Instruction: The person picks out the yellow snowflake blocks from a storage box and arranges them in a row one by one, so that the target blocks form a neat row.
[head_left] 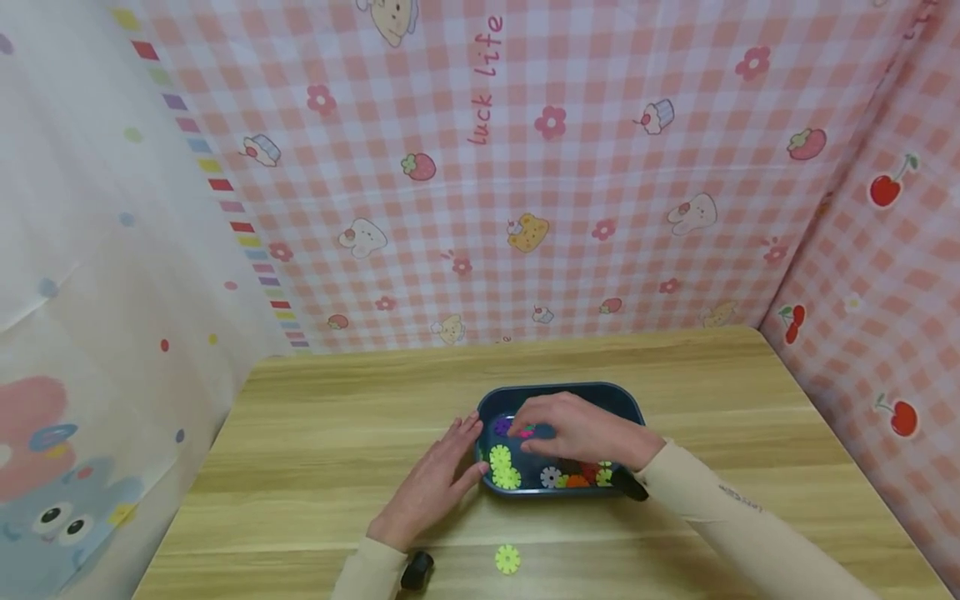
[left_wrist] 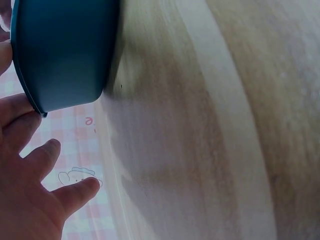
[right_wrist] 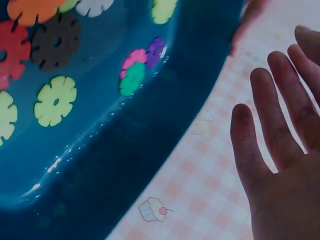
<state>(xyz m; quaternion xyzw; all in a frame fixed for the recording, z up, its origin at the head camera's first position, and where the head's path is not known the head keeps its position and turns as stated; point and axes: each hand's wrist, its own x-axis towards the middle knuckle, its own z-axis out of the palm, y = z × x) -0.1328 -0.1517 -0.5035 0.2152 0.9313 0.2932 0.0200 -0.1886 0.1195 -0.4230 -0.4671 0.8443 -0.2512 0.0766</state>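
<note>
My left hand (head_left: 430,490) rests its straight fingers against the left end of a dark blue plastic tray (head_left: 558,387). In the left wrist view those fingertips lie at the outside rim of the tray (left_wrist: 67,55). Over the inside of the tray hovers my right hand (head_left: 577,427), its fingers bent slightly down; the right wrist view shows them spread apart with nothing between them. Notched plastic snowflake discs lie in the tray: yellow-green discs (head_left: 506,477) at the left, a purple disc (right_wrist: 156,49), a pink disc (right_wrist: 134,61) and a green disc (right_wrist: 132,80) grouped at one corner.
More discs lie along the tray's near side, among them a pale grey disc (head_left: 551,477), an orange disc (head_left: 576,482) and a dark disc (right_wrist: 56,44). One yellow-green disc (head_left: 507,559) lies on the wooden table (head_left: 330,417) in front of the tray. A checked cloth (head_left: 480,192) hangs behind.
</note>
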